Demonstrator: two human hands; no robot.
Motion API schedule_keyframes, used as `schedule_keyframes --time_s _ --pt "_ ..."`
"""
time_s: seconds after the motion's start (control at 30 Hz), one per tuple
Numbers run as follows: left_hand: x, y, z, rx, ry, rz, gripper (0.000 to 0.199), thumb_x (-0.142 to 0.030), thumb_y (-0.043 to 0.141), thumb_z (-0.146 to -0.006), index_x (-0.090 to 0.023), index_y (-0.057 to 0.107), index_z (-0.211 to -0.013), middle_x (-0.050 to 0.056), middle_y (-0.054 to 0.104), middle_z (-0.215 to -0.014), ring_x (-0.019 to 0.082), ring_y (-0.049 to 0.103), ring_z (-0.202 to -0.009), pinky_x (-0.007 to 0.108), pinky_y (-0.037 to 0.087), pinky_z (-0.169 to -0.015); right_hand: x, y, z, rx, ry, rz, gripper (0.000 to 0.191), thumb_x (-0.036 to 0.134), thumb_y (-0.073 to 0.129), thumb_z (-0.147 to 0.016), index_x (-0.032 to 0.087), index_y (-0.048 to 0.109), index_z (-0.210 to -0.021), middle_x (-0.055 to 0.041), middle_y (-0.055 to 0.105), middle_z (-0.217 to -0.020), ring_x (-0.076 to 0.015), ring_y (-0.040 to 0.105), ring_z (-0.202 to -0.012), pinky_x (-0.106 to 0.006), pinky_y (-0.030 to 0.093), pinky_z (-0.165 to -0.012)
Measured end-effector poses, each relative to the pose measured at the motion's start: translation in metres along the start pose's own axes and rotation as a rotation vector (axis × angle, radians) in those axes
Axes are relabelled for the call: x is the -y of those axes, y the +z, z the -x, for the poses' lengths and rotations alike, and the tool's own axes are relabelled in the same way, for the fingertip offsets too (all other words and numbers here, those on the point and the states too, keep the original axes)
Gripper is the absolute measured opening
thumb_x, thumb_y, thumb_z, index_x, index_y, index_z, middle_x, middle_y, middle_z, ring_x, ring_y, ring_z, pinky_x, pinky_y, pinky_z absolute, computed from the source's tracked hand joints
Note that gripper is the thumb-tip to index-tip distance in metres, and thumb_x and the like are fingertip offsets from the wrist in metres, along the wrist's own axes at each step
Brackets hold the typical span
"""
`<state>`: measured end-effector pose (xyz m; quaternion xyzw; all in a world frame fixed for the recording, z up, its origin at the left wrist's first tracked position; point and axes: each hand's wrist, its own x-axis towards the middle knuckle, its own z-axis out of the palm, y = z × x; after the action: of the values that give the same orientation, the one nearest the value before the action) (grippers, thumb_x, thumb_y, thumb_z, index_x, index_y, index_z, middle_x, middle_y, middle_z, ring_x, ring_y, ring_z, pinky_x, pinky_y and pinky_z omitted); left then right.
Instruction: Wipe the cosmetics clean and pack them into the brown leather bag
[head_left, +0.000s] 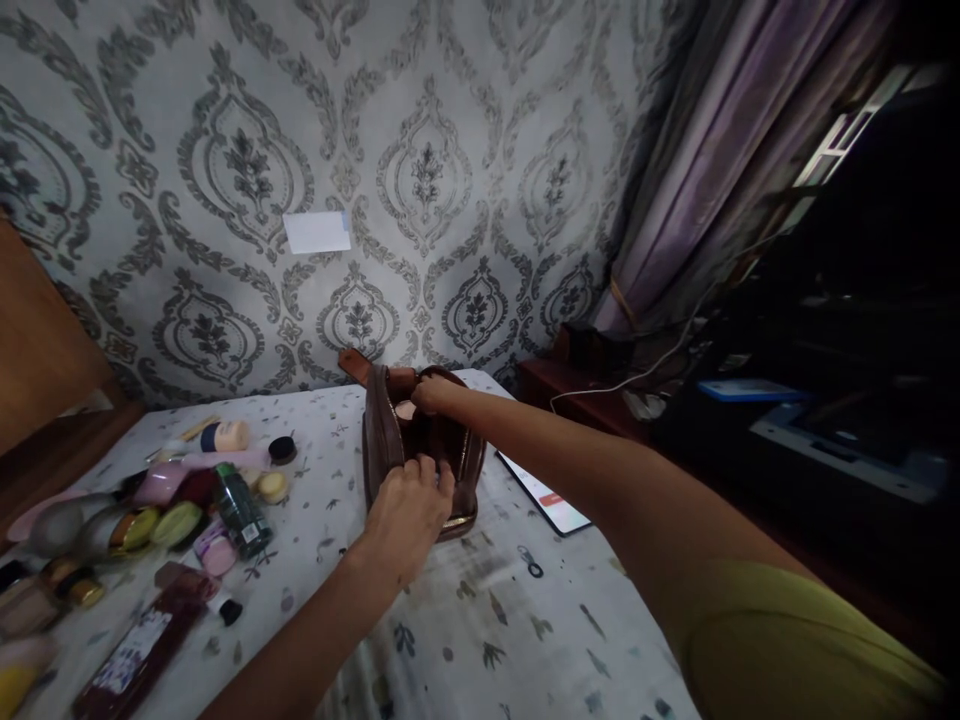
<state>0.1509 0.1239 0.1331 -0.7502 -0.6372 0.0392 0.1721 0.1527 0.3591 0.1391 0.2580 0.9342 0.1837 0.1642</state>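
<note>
A brown leather zip bag (377, 440) stands unzipped on the patterned cloth, its mouth facing up. My left hand (409, 505) lies over the bag's near rim with bent fingers, their tips hidden inside. My right hand (435, 393) reaches across to the bag's far end, its fingers closed at the opening; what they hold, if anything, is hidden. Beside those fingers a small round pale item (406, 410) shows inside the bag. The rest of the dark interior is hard to make out.
Many bottles and jars lie at left, among them a green bottle (241, 510), a dark red bottle (142, 650) and a black lid (283, 450). A phone (551, 500) lies right of the bag, under my right forearm. The patterned wall (427, 180) rises behind.
</note>
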Motion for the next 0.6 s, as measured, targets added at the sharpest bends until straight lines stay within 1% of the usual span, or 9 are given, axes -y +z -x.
schedule_keyframes --time_s 0.07,0.17,0.23,0.33,0.47,0.6 --pt "0.0000 0.0004 0.0003 -0.002 0.007 -0.009 0.062 -0.014 0.070 -0.078 -0.007 0.049 -0.136 0.017 0.063 -0.104 0.026 0.064 -0.088 0.035 0.050 -0.070 0.0015 -0.0018 0.0015 0.017 -0.008 0.018 0.033 0.034 0.061 -0.094 0.018 0.059 -0.123 -0.0093 0.061 -0.125 -0.0232 0.062 -0.107 -0.044 0.054 -0.090" --pt "0.0000 -0.0009 0.0006 0.034 0.016 -0.018 0.076 -0.015 0.076 -0.070 -0.006 0.046 -0.139 0.017 0.063 -0.105 0.026 0.063 -0.089 0.034 0.049 -0.071 0.0042 -0.0033 0.0052 0.004 -0.003 0.035 0.033 0.034 0.061 -0.094 0.017 0.059 -0.123 -0.0096 0.060 -0.126 -0.0234 0.062 -0.108 -0.044 0.054 -0.091" --pt "0.0001 -0.0023 0.0008 0.046 0.019 -0.011 0.078 -0.015 0.077 -0.068 -0.004 0.045 -0.139 0.017 0.063 -0.105 0.026 0.062 -0.091 0.034 0.049 -0.073 0.0061 -0.0032 0.0079 -0.014 0.002 0.047 0.033 0.034 0.061 -0.095 0.018 0.059 -0.123 -0.0097 0.060 -0.126 -0.0234 0.062 -0.109 -0.044 0.054 -0.091" --pt "0.0004 -0.0037 0.0011 0.037 0.028 0.001 0.073 -0.016 0.075 -0.072 -0.004 0.046 -0.138 0.018 0.063 -0.105 0.027 0.062 -0.091 0.035 0.049 -0.072 0.0089 -0.0026 0.0088 -0.031 0.003 0.066 0.033 0.034 0.061 -0.095 0.017 0.059 -0.123 -0.0098 0.060 -0.127 -0.0237 0.062 -0.109 -0.045 0.053 -0.091" --pt "0.0009 -0.0023 0.0011 0.005 0.031 -0.003 0.058 -0.014 0.066 -0.081 -0.005 0.048 -0.136 0.018 0.063 -0.103 0.026 0.063 -0.090 0.034 0.049 -0.071 0.0099 -0.0017 0.0036 -0.038 0.004 0.073 0.034 0.035 0.060 -0.095 0.018 0.058 -0.124 -0.0096 0.060 -0.127 -0.0237 0.062 -0.109 -0.045 0.053 -0.091" --pt "0.0012 -0.0006 0.0009 0.011 0.028 -0.015 0.063 -0.014 0.069 -0.079 -0.006 0.047 -0.137 0.021 0.062 -0.111 0.027 0.063 -0.094 0.035 0.050 -0.072 0.0058 -0.0016 0.0014 -0.032 -0.019 0.067 0.033 0.034 0.060 -0.095 0.018 0.059 -0.123 -0.0095 0.060 -0.127 -0.0234 0.062 -0.109 -0.045 0.053 -0.092"
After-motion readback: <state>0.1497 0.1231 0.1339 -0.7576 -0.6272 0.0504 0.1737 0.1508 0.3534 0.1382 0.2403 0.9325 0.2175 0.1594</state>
